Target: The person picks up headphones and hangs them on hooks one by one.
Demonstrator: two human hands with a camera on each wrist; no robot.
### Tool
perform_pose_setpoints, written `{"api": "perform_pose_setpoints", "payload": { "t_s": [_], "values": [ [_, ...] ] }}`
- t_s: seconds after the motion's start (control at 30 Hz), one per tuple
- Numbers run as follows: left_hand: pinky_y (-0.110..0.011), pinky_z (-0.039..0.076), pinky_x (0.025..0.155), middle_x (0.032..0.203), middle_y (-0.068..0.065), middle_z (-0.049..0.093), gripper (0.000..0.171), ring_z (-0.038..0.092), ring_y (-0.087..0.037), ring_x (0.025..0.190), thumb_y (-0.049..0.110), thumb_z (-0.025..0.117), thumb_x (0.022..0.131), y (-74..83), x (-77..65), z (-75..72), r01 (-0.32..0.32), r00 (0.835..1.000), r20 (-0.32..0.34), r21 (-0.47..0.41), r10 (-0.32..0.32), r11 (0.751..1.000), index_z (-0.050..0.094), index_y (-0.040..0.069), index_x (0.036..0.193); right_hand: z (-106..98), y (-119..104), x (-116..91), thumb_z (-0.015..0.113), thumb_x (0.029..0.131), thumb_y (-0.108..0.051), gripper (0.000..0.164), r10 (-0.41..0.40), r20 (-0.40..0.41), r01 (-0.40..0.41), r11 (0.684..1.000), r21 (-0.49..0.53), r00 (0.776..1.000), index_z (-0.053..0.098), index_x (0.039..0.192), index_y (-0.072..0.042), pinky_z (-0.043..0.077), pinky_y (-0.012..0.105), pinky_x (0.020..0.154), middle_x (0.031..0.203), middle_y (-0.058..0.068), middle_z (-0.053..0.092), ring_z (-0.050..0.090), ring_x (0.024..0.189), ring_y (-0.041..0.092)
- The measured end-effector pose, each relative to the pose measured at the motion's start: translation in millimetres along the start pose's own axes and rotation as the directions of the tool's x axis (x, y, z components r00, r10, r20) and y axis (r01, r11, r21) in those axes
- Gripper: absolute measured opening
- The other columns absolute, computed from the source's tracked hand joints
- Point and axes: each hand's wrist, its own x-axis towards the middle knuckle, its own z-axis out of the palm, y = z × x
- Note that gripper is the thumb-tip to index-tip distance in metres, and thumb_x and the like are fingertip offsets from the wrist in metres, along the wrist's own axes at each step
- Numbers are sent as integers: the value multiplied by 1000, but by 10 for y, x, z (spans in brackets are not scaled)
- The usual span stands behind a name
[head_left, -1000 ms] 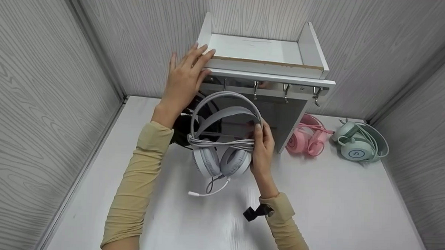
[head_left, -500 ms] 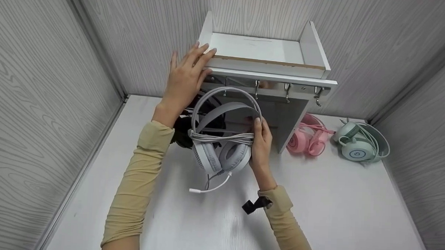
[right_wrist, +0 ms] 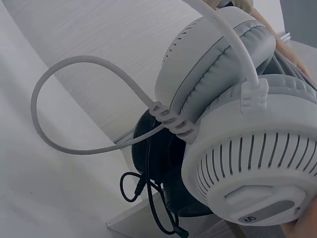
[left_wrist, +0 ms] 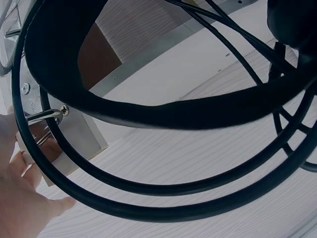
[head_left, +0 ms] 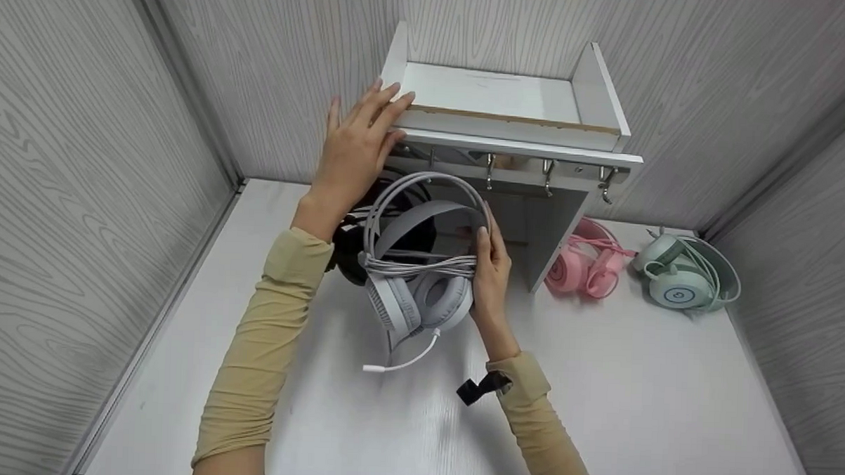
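Observation:
My left hand (head_left: 355,151) rests on the top left corner of a white shelf rack (head_left: 510,131), fingers spread over its edge. Right below it a black headset (head_left: 351,256) hangs at the rack's left end; in the left wrist view its black headband (left_wrist: 143,188) loops over a metal hook (left_wrist: 47,115). In front of the rack, my right hand (head_left: 491,275) grips a white and grey headset (head_left: 448,302) by its right side. Its cable is bundled across above the ear cups, and a white microphone boom (head_left: 418,357) points down left. The headband stands just below the hooks.
More metal hooks (head_left: 548,178) line the rack's front rail to the right. On the table (head_left: 635,399), a pink headset (head_left: 587,261) and a mint green headset (head_left: 685,275) lie right of the rack. Grey wood-grain walls (head_left: 81,148) enclose both sides.
The white headset rose slightly, then dropped back a little. It and my right hand have shifted slightly left, and the headset has turned a bit. My left hand stays on the rack corner.

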Motion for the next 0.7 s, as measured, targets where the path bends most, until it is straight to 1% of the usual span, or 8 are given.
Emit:
{"api": "perform_pose_setpoints", "payload": {
  "t_s": [0.07, 0.17, 0.27, 0.4, 0.47, 0.5, 0.63, 0.7],
  "values": [
    [-65, 12, 121, 159, -2, 42, 49, 28, -19, 152, 39, 43, 107, -3, -5, -1, 2, 1000, 0, 1, -2, 1000, 47, 25, 153, 4, 9, 1, 43, 109, -8, 44, -10, 5, 10, 1000, -17, 1000, 44, 153, -4, 30, 34, 120, 157, 11, 43, 37, 148, 22],
    [-65, 11, 121, 159, -2, 42, 49, 28, -19, 152, 39, 43, 107, -8, -9, -1, 5, 1000, -1, 1, -5, 1000, 47, 25, 154, 7, 32, 8, 42, 109, -8, 44, -8, 14, 8, 1000, -9, 1000, 44, 153, -4, 30, 34, 121, 157, 12, 43, 37, 148, 23],
    [-64, 10, 122, 159, -2, 42, 49, 28, -20, 153, 39, 43, 107, -7, -14, 1, 8, 1000, 1, -4, -8, 1000, 47, 25, 154, -18, 143, 31, 42, 110, -11, 45, 31, 32, -32, 999, 26, 999, 41, 155, -6, 30, 34, 120, 159, 12, 41, 36, 148, 22],
    [-62, 8, 122, 158, -2, 42, 49, 27, -20, 153, 39, 43, 107, -5, -18, 3, 8, 1000, 2, -7, -8, 1000, 46, 25, 154, -59, 326, 73, 39, 111, -16, 48, 82, 76, -87, 994, 70, 994, 36, 159, -13, 28, 34, 121, 162, 7, 36, 33, 150, 19],
    [-62, 8, 122, 158, -2, 42, 49, 28, -20, 153, 39, 43, 107, -7, -18, 4, 8, 1000, 2, -8, -8, 1000, 46, 25, 154, -69, 369, 84, 38, 112, -18, 48, 78, 101, -86, 993, 75, 992, 34, 160, -17, 26, 33, 122, 163, 4, 34, 31, 150, 17],
    [-62, 9, 122, 158, -2, 42, 49, 28, -20, 153, 40, 43, 107, -9, -20, 5, 9, 1000, 2, -9, -9, 1000, 46, 25, 154, -72, 386, 87, 37, 112, -18, 49, 77, 112, -87, 992, 87, 991, 33, 160, -17, 28, 34, 121, 162, 6, 37, 33, 149, 18],
    [-63, 9, 122, 158, -2, 42, 49, 28, -20, 152, 40, 42, 107, -26, -25, 8, 12, 1000, 0, -8, -12, 1000, 46, 25, 154, -79, 430, 106, 39, 112, -20, 50, 73, 140, -87, 991, 98, 987, 32, 161, -18, 29, 34, 120, 161, 6, 38, 36, 147, 17],
    [-63, 10, 121, 158, -2, 42, 49, 28, -20, 152, 40, 42, 107, -34, -27, 9, 14, 1000, 0, -6, -14, 1000, 46, 25, 154, -86, 447, 109, 40, 112, -20, 50, 84, 158, -102, 989, 104, 984, 31, 161, -17, 30, 36, 120, 161, 7, 37, 38, 145, 19]
  ]
}}
